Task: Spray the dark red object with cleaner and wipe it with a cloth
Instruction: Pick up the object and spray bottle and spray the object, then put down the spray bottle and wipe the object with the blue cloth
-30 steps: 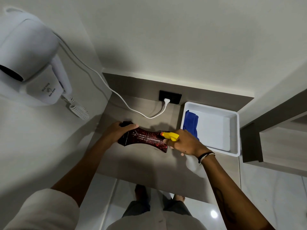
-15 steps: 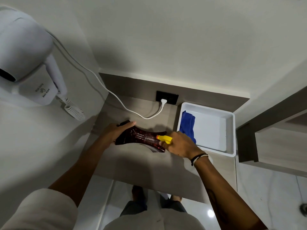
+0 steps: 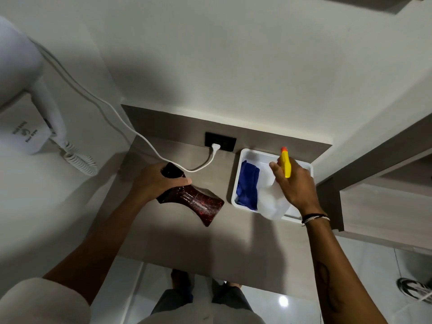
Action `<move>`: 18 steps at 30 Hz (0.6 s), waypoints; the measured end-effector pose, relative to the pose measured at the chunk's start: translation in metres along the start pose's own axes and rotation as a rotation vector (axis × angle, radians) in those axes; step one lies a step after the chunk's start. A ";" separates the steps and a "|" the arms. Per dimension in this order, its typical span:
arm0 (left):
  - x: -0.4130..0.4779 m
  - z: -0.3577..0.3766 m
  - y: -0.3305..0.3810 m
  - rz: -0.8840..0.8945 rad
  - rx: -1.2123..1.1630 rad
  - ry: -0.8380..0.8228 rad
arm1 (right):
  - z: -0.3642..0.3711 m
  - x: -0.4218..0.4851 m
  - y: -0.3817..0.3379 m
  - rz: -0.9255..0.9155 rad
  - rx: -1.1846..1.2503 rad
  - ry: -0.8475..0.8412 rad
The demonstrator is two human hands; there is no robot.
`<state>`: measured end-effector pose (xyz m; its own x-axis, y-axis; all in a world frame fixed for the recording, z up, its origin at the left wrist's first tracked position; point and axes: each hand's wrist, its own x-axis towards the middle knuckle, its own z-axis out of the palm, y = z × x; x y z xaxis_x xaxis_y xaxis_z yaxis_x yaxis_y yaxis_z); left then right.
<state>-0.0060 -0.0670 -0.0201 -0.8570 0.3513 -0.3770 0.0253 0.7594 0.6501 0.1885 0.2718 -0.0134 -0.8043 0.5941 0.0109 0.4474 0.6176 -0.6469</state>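
Note:
A dark red speckled vase-shaped object [image 3: 198, 203] lies on its side on the grey counter [image 3: 187, 239]. My left hand [image 3: 155, 183] grips its dark far end. My right hand [image 3: 295, 183] holds a white spray bottle [image 3: 272, 202] with a yellow trigger head [image 3: 285, 163] above the white tray [image 3: 236, 178], with the nozzle pointing away from the red object. A blue cloth [image 3: 247, 185] lies crumpled in the left part of the tray.
A white wall-mounted hair dryer [image 3: 25, 94] hangs at the left, and its cord [image 3: 131, 129] runs to a black socket [image 3: 219, 141] at the counter's back. A wooden cabinet [image 3: 383, 183] stands to the right. A sneaker [image 3: 413, 291] shows on the floor at lower right.
My right hand has carried the spray bottle from the red object's near end rightward over the tray. The red object has turned slightly under my left hand.

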 end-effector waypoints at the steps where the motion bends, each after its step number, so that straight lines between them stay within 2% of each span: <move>1: -0.001 0.000 0.007 0.082 0.066 0.000 | 0.001 0.006 0.006 0.038 0.010 0.048; 4: -0.008 0.003 0.027 0.301 0.296 -0.027 | 0.010 0.018 0.019 0.158 0.087 0.136; 9: -0.016 0.013 0.035 0.466 0.586 -0.045 | 0.040 0.021 0.031 0.218 0.123 0.186; 15: -0.019 0.020 0.035 0.526 0.602 -0.047 | 0.054 0.016 0.045 0.276 0.085 0.240; 18: -0.018 0.024 0.036 0.552 0.591 -0.059 | 0.055 0.011 0.049 0.264 0.159 0.239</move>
<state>0.0230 -0.0333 -0.0056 -0.6134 0.7756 -0.1488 0.7184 0.6263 0.3028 0.1796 0.2803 -0.0867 -0.5475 0.8368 -0.0063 0.5454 0.3511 -0.7611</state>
